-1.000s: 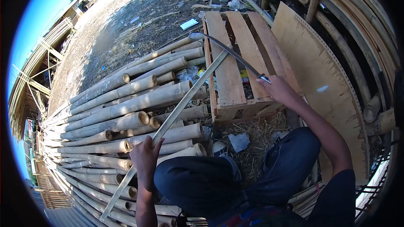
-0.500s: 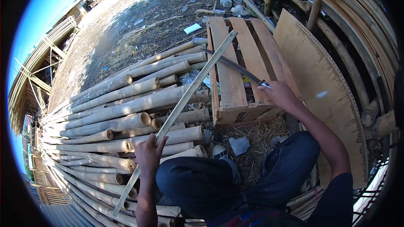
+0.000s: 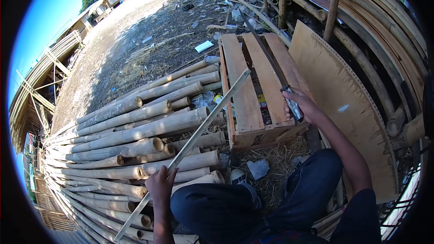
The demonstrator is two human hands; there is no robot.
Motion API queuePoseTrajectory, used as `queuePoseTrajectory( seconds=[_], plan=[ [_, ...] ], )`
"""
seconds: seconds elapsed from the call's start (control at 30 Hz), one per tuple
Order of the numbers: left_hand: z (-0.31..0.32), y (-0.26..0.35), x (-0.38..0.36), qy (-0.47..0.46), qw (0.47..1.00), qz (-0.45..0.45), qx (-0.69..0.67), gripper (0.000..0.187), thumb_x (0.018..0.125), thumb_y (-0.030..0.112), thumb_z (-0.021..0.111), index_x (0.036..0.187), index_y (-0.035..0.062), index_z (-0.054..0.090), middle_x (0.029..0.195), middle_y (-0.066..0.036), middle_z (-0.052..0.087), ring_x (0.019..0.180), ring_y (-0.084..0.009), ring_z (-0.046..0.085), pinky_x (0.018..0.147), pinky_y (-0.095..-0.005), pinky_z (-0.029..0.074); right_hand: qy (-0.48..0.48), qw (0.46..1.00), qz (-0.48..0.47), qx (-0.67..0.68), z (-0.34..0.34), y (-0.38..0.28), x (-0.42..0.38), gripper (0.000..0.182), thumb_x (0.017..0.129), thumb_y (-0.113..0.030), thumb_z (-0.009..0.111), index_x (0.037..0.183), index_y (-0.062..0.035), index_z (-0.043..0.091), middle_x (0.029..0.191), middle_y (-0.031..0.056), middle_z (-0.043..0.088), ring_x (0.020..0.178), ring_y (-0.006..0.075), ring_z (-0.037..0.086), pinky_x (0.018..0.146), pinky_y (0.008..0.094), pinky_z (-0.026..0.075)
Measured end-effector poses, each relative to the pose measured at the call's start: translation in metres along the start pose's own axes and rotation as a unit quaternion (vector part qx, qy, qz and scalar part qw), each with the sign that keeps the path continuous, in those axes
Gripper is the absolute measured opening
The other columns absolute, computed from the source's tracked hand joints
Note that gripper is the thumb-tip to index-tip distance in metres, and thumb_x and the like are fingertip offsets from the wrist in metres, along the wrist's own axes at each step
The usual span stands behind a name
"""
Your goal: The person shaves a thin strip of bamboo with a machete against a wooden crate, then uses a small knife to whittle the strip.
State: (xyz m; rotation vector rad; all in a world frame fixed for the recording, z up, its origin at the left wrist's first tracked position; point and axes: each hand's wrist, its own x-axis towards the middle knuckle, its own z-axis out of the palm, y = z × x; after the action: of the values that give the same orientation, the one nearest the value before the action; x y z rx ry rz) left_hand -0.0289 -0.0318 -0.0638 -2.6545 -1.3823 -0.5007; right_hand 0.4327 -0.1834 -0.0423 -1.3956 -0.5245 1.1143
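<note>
My left hand (image 3: pixel 160 186) is closed around a long, flat bamboo strip (image 3: pixel 209 119), gripping it below its middle. The strip slants up and to the right, its upper end overlapping the wooden slatted crate (image 3: pixel 247 108) in view. In my right hand (image 3: pixel 303 105) is a machete (image 3: pixel 270 58), held by its dark and silvery handle. Its long blade points away from me and up to the left, over the crate slats and apart from the strip. My fingers partly cover the handle.
A stack of bamboo poles (image 3: pixel 149 129) fills the left side. At the right leans a curved-edged plywood sheet (image 3: pixel 334 81), with more poles behind it. A grey stone piece (image 3: pixel 258 169) lies by my feet; a white sheet (image 3: pixel 204 46) is on the ground beyond.
The machete has swung away from the strip, its blade turning from pointing left to pointing forward. The strip's upper end has dropped lower, while my left hand keeps its grip.
</note>
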Motion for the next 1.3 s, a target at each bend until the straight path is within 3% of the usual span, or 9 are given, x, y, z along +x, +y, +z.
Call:
queuePoseTrajectory(
  seconds=[0.17, 0.23, 0.3, 0.4, 0.5, 0.77, 0.93, 1.07, 1.3],
  plan=[
    [0.011, -0.005, -0.004, -0.011, 0.999, 0.007, 0.030, 0.042, 0.081, 0.043, 0.075, 0.070, 0.0094, 0.052, 0.058, -0.007, 0.060, 0.054, -0.0301, 0.061, 0.049, -0.0406, 0.045, -0.049, 0.998, 0.009, -0.032, 0.001, 0.000, -0.005, 0.037, 0.098, -0.041, 0.056, 0.099, -0.0052, 0.048, 0.058, 0.0008, 0.052, 0.045, 0.0099, 0.052, 0.042, 0.0278, 0.045],
    [0.011, -0.003, -0.001, -0.019, 1.000, 0.010, 0.017, 0.042, 0.082, 0.043, 0.074, 0.071, 0.0089, 0.052, 0.058, -0.008, 0.060, 0.054, -0.0312, 0.061, 0.050, -0.0417, 0.045, -0.008, 0.955, 0.017, -0.297, 0.017, -0.006, -0.011, 0.035, 0.098, -0.038, 0.056, 0.091, -0.0039, 0.051, 0.057, -0.0002, 0.052, 0.049, 0.0083, 0.056, 0.043, 0.0274, 0.046],
    [0.011, 0.002, 0.005, -0.024, 1.000, 0.015, 0.002, 0.043, 0.082, 0.044, 0.073, 0.071, 0.0085, 0.052, 0.057, -0.009, 0.060, 0.054, -0.0322, 0.061, 0.050, -0.0428, 0.045, -0.005, 0.937, 0.011, -0.349, 0.023, 0.002, -0.011, 0.042, 0.096, -0.041, 0.058, 0.086, 0.0002, 0.056, 0.058, 0.0056, 0.056, 0.054, 0.0162, 0.061, 0.048, 0.0331, 0.050],
    [0.010, 0.009, 0.012, -0.051, 0.999, 0.016, 0.009, 0.045, 0.082, 0.045, 0.073, 0.071, 0.0073, 0.052, 0.056, -0.010, 0.059, 0.055, -0.0338, 0.061, 0.051, -0.0439, 0.045, -0.075, 0.803, -0.129, -0.577, 0.038, 0.008, -0.014, 0.054, 0.092, -0.050, 0.059, 0.098, 0.0038, 0.058, 0.067, 0.0232, 0.061, 0.071, 0.0447, 0.063, 0.068, 0.0492, 0.050],
    [0.012, 0.012, 0.017, -0.032, 0.999, 0.025, 0.001, 0.046, 0.081, 0.045, 0.074, 0.070, 0.0064, 0.052, 0.055, -0.011, 0.058, 0.055, -0.0347, 0.060, 0.051, -0.0443, 0.044, -0.125, 0.756, -0.153, -0.624, 0.059, 0.013, -0.022, 0.054, 0.092, -0.050, 0.059, 0.099, 0.0040, 0.057, 0.070, 0.0236, 0.063, 0.075, 0.0432, 0.065, 0.070, 0.0500, 0.051],
    [0.011, -0.004, -0.002, -0.064, 0.998, -0.017, -0.022, 0.046, 0.079, 0.046, 0.075, 0.069, 0.0072, 0.053, 0.055, -0.012, 0.056, 0.055, -0.0366, 0.058, 0.051, -0.0452, 0.043, -0.064, 0.784, -0.105, -0.608, 0.037, 0.019, -0.008, 0.055, 0.096, -0.051, 0.053, 0.097, 0.0035, 0.062, 0.074, 0.0227, 0.066, 0.075, 0.0416, 0.067, 0.072, 0.0494, 0.053],
    [0.005, 0.005, 0.005, -0.029, 1.000, -0.006, -0.006, 0.046, 0.080, 0.047, 0.074, 0.068, 0.0085, 0.053, 0.053, -0.010, 0.056, 0.052, -0.0351, 0.058, 0.049, -0.0437, 0.042, 0.015, 0.882, 0.029, -0.471, 0.028, -0.004, -0.013, 0.057, 0.096, -0.051, 0.054, 0.089, 0.0052, 0.062, 0.072, 0.0213, 0.066, 0.071, 0.0385, 0.066, 0.067, 0.0473, 0.050],
    [0.001, 0.012, 0.012, -0.016, 1.000, 0.001, 0.005, 0.046, 0.078, 0.044, 0.077, 0.067, 0.0073, 0.051, 0.055, -0.011, 0.056, 0.053, -0.0347, 0.058, 0.049, -0.0426, 0.042, -0.066, 0.812, -0.103, -0.570, 0.036, 0.018, -0.012, 0.057, 0.095, -0.051, 0.055, 0.090, 0.0055, 0.062, 0.073, 0.0217, 0.066, 0.071, 0.0406, 0.065, 0.068, 0.0471, 0.050],
    [0.001, -0.014, -0.022, -0.043, 0.998, -0.037, 0.000, 0.046, 0.075, 0.044, 0.079, 0.068, 0.0078, 0.052, 0.055, -0.009, 0.056, 0.054, -0.0346, 0.059, 0.049, -0.0429, 0.043, -0.018, 0.854, -0.060, -0.517, 0.020, 0.012, -0.002, 0.056, 0.096, -0.049, 0.055, 0.092, 0.0057, 0.062, 0.068, 0.0189, 0.064, 0.063, 0.0389, 0.063, 0.062, 0.0443, 0.050]
  ],
)
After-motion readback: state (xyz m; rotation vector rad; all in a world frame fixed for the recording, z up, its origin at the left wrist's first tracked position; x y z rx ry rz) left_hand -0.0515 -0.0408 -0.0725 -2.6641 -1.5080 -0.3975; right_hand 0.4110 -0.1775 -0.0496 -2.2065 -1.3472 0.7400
